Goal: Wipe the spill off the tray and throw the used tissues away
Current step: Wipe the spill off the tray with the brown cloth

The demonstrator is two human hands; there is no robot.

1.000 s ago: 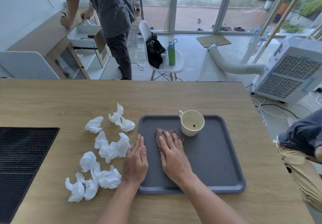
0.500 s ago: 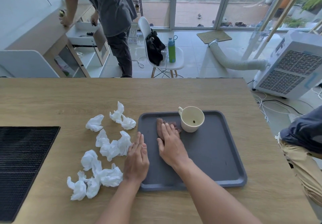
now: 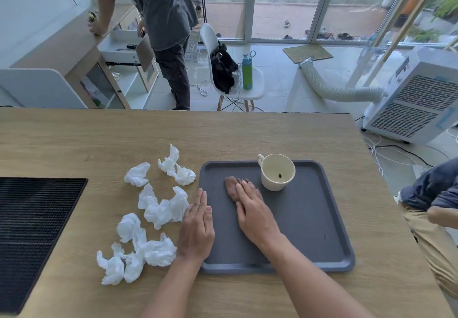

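Note:
A dark grey tray (image 3: pixel 322 221) lies on the wooden table in front of me. My right hand (image 3: pixel 255 212) presses flat on a brown, soaked tissue (image 3: pixel 230 186) near the tray's upper left, fingers straight over it. My left hand (image 3: pixel 197 228) lies flat, fingers together, across the tray's left rim, holding nothing. A cream cup (image 3: pixel 277 172) stands upright on the tray just right of the soaked tissue. Several crumpled white tissues (image 3: pixel 161 208) are scattered on the table left of the tray.
A black ribbed mat (image 3: pixel 32 231) covers the table's left side. Someone's knee and sleeve (image 3: pixel 433 206) show at the right edge. Beyond the table, a person (image 3: pixel 161 28) stands by a cabinet, with a white chair (image 3: pixel 233 70) and an air cooler (image 3: pixel 416 97).
My right hand has slid the brown tissue back and forth on the tray beside the cup. The left hand has stayed on the tray's left rim.

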